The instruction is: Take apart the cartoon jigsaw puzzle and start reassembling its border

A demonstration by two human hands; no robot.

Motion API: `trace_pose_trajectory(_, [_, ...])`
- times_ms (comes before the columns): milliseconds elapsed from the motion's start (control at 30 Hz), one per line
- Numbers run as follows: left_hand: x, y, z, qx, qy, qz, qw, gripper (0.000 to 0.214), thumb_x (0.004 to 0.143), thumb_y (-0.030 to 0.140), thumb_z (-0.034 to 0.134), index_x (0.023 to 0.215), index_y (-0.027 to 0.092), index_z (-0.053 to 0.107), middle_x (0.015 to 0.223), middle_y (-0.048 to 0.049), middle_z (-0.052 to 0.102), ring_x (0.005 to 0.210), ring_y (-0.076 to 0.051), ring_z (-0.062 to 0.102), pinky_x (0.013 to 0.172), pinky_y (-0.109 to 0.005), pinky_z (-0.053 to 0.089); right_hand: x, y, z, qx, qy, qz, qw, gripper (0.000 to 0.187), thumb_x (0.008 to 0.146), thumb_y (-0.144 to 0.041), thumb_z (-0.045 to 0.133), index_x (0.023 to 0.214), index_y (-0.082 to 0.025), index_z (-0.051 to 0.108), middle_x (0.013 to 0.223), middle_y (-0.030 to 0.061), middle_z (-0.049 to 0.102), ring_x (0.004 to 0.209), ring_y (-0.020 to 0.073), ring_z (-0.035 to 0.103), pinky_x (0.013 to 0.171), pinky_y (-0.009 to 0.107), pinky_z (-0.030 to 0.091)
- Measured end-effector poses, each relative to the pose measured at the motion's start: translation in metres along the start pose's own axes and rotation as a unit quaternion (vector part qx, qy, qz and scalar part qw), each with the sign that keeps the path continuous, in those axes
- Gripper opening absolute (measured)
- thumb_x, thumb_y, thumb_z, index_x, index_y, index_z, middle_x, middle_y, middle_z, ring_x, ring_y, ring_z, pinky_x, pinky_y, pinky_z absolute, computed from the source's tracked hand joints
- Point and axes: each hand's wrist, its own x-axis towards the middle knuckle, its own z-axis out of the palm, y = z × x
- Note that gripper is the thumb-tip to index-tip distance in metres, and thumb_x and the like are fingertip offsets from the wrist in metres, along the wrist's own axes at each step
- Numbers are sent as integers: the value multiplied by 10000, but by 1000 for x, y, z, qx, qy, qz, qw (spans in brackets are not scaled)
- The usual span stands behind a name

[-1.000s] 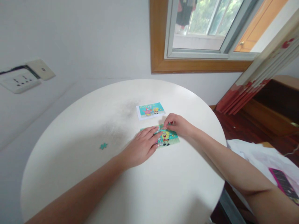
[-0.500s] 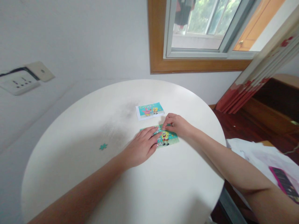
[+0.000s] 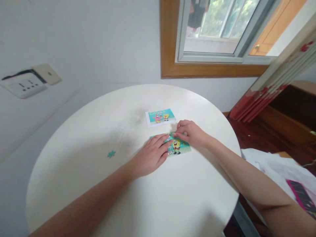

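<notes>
A cartoon jigsaw puzzle (image 3: 182,149) with a yellow sponge figure lies on the white table. My left hand (image 3: 153,154) rests flat over its left part, fingers spread, and covers much of the picture. At the puzzle's top edge is my right hand (image 3: 190,131), its fingers curled and its thumb stretched along the edge. Whatever may be between those fingertips is hidden. A loose teal jigsaw piece (image 3: 111,154) lies to the left, apart from both hands. Just beyond the puzzle sits a white-edged picture card (image 3: 160,117) showing a pink starfish and the yellow figure.
The round white table (image 3: 98,115) stands close to a wall with a socket (image 3: 26,84) and a wood-framed window (image 3: 209,33). On the right hangs a red and cream curtain (image 3: 261,92). Below it, white cloth (image 3: 266,161) and a pink-edged phone-like object (image 3: 300,194) lie beside the table.
My right hand's fingers have shifted slightly at the puzzle's top edge, and the thumb now lies flatter along it. My left hand stays in place. The whole view has moved a little.
</notes>
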Motion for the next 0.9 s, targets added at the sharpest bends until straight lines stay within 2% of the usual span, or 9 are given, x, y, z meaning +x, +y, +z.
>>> trace_pose_trajectory(200, [0,0,1,-1,-6,-5,1000,417,960,302,384,1360,209,453,1432,-110,420,1336,-274,336,1094,-487,326,0,-5,-1,-4,-9,-3,1000,218,890,-319,556,838,-206,734,862,53,594,822,157,531,750,280,383])
trace_pose_trajectory(433, [-2,1,0,-12,15,-12,1000,418,950,302,419,1362,242,448,1451,-90,398,1350,-272,316,1103,-488,315,1,-2,1,21,-7,5,1000,210,883,-297,563,812,-196,733,836,51,596,804,152,538,760,283,401])
trace_pose_trajectory(633, [-2,2,-2,-7,12,-18,1000,382,968,314,384,1331,228,465,1433,-87,410,1328,-251,332,1095,-460,315,4,7,-2,114,67,84,988,249,908,-306,516,907,-176,728,816,59,612,750,141,552,671,261,433])
trace_pose_trajectory(700, [-2,4,-5,-6,16,-7,1000,360,968,302,384,1305,226,486,1406,-79,440,1299,-245,360,1077,-449,329,8,6,-4,126,74,91,985,237,903,-304,521,955,-183,719,834,58,621,770,145,559,679,267,441])
trace_pose_trajectory(800, [-1,5,-15,-10,33,15,999,301,964,280,393,1212,220,552,1274,-69,550,1191,-232,449,1017,-422,370,19,-2,-2,139,37,62,988,219,888,-242,525,1006,-190,702,884,59,635,786,142,571,707,273,455])
trace_pose_trajectory(900, [-2,-1,-31,2,75,2,997,261,959,286,382,1032,199,617,1031,-71,635,995,-222,528,893,-392,418,35,-19,6,118,-20,-26,992,227,848,-162,547,1019,-183,696,875,57,648,823,153,579,791,301,452])
